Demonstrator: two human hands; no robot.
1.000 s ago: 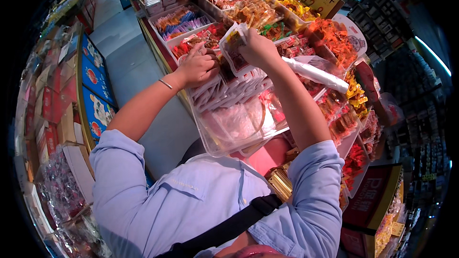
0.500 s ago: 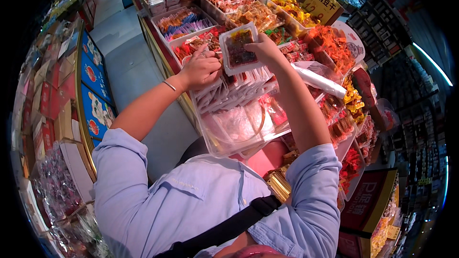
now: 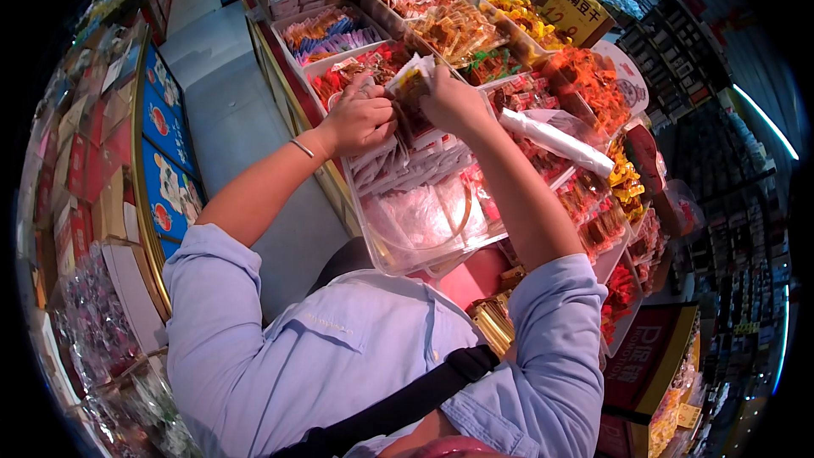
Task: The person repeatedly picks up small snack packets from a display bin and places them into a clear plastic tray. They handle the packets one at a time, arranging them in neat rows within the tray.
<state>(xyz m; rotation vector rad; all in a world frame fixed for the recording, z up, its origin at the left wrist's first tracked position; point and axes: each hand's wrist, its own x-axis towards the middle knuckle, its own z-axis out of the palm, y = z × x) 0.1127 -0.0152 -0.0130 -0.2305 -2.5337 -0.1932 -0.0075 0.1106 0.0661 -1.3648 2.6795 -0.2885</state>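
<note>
My right hand [image 3: 456,103] grips a flat snack packet [image 3: 410,83] with a pale edge and dark red-brown contents, thumb and fingers closed on its right side. The packet is tilted over a clear plastic bin [image 3: 378,265]. Inside the bin stands a row of similar white-edged packets [image 3: 413,163], packed on edge. To the left, my left hand [image 3: 363,122] has its fingers curled in at the far left end of this row, close beside the held packet. What the left fingers hold, if anything, is hidden.
Trays of wrapped snacks surround the bin, among them red packets [image 3: 585,80], amber ones [image 3: 458,32] and purple ones [image 3: 348,38]. A rolled white plastic bag [image 3: 560,142] lies to the right. A yellow price sign [image 3: 577,10] stands behind. Grey floor [image 3: 229,110] runs along the left.
My right hand has lowered the packet toward the row and tipped it, so its broad face no longer shows flat. My left hand stays nearly in place.
</note>
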